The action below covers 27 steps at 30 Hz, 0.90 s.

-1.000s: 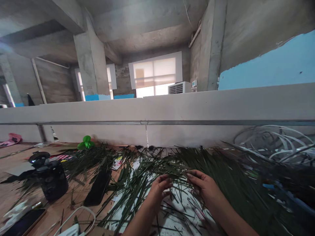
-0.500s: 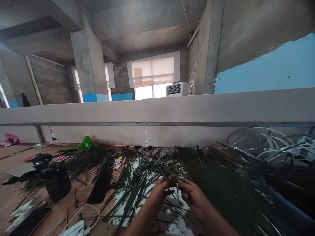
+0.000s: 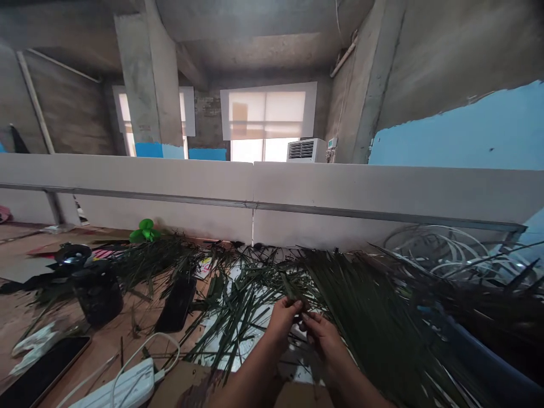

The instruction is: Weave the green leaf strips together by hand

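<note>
A wide heap of long dark green leaf strips [image 3: 361,306] covers the middle and right of the wooden table [image 3: 25,317]. My left hand [image 3: 284,318] and my right hand [image 3: 321,334] meet just in front of the heap, fingertips almost touching. Both pinch the same thin green strip [image 3: 293,292], which rises from my fingers into the pile. White printed sheets [image 3: 250,334] lie under the loose strips below my hands.
At the left stand a black jar [image 3: 97,293], a black phone [image 3: 176,303], a second phone [image 3: 40,374] at the table corner and a white power strip with cable [image 3: 123,385]. Coiled white bands [image 3: 450,255] lie far right. A low white partition [image 3: 255,198] closes the back.
My hands have come together from apart and closed on one strip. The view has shifted slightly, and the power strip now shows more at the lower left.
</note>
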Tool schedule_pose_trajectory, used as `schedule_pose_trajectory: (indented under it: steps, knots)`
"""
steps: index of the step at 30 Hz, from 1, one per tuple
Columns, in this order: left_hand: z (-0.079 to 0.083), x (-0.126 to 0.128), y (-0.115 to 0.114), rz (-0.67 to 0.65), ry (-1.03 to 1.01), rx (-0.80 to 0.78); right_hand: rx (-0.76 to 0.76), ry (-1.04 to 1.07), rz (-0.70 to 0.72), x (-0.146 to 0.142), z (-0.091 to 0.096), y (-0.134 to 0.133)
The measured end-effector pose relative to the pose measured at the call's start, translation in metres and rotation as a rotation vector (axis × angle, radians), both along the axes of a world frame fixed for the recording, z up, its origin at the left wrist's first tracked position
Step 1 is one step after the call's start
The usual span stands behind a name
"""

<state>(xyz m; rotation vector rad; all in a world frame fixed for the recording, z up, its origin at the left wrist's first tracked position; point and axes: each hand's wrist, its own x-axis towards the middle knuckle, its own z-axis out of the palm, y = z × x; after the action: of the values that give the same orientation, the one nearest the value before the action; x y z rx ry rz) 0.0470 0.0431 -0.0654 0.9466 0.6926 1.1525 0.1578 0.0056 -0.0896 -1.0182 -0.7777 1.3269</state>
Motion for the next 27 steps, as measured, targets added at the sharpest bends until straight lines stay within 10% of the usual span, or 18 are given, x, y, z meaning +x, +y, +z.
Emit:
schedule_pose_trajectory:
  steps: [8, 27]
  knots:
    - [-0.004, 0.003, 0.011, 0.133, 0.065, 0.057, 0.043, -0.132, -0.015, -0.007, -0.01, -0.011]
    - [-0.015, 0.009, 0.019, -0.028, 0.068, 0.066, 0.057, -0.15, 0.004, 0.014, -0.011, 0.0]
